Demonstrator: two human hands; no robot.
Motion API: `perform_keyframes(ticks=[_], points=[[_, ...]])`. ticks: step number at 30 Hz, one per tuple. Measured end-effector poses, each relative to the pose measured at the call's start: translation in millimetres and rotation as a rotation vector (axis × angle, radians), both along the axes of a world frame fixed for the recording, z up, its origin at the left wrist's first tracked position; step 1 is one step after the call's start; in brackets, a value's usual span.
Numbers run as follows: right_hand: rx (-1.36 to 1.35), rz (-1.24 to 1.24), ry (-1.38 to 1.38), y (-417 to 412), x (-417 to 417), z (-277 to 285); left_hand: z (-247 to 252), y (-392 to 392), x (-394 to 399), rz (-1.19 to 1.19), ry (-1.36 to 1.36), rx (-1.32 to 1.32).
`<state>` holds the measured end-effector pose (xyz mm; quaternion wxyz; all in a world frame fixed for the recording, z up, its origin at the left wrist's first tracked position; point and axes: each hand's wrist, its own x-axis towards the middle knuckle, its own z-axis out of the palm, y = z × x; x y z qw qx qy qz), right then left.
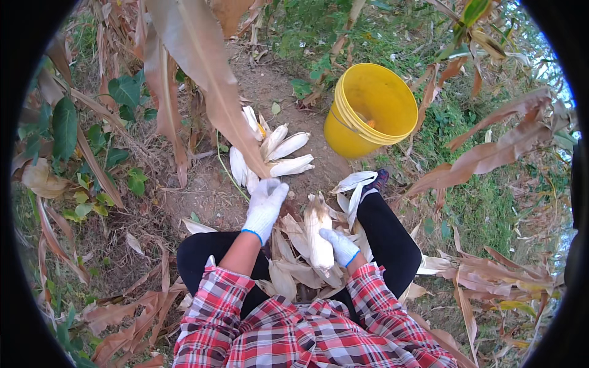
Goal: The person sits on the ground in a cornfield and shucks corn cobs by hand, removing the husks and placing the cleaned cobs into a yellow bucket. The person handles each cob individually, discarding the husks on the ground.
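Note:
My right hand (341,246), in a white knit glove with blue trim, grips an ear of corn in its pale husk (318,239). The ear points away from me, over loose dry husks (285,276) between my legs. My left hand (267,204), gloved alike, is raised at the lower tip of a long dry corn leaf (221,87). Its fingers look curled, but whether they pinch the leaf is unclear. Just beyond lies a pile of husk-covered ears (289,147), partly hidden by that leaf. Yellow kernels show on one ear (261,130).
A yellow bucket (343,133) stands beyond my right foot, with an orange-yellow ear (371,123) partly visible inside. Dry corn leaves (497,158) reach in from the right. Green vines (64,126) and stalks crowd the left. A torn husk (354,184) lies against my right shoe (379,180).

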<state>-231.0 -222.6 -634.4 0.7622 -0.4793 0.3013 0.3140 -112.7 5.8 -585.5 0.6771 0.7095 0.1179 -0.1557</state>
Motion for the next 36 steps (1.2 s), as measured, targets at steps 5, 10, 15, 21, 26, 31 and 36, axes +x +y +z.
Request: perform_keyframes(ticks=[5,10,15,21,26,31,36], points=[[0.248,-0.052,-0.321,10,16,68,-13,-34,-72,-0.07,0.55,-0.75],[-0.526,0.302,-0.628,24,29,72,-24,-38,-88,-0.092,0.637,-0.953],[-0.384,0.127,-0.682,49,26,86,-37,-32,-92,0.085,0.465,-0.894],[-0.914,0.279,-0.746,70,12,78,-32,-36,-95,0.222,0.253,-0.668],[-0.702,0.155,-0.701,71,15,66,-42,-31,-90,0.3,0.338,-0.737],[-0.554,0.083,-0.616,72,19,67,-28,-32,-87,0.378,0.365,-0.801],[-0.154,-0.296,-0.52,71,5,110,-56,-18,-70,0.68,0.51,-0.945]])
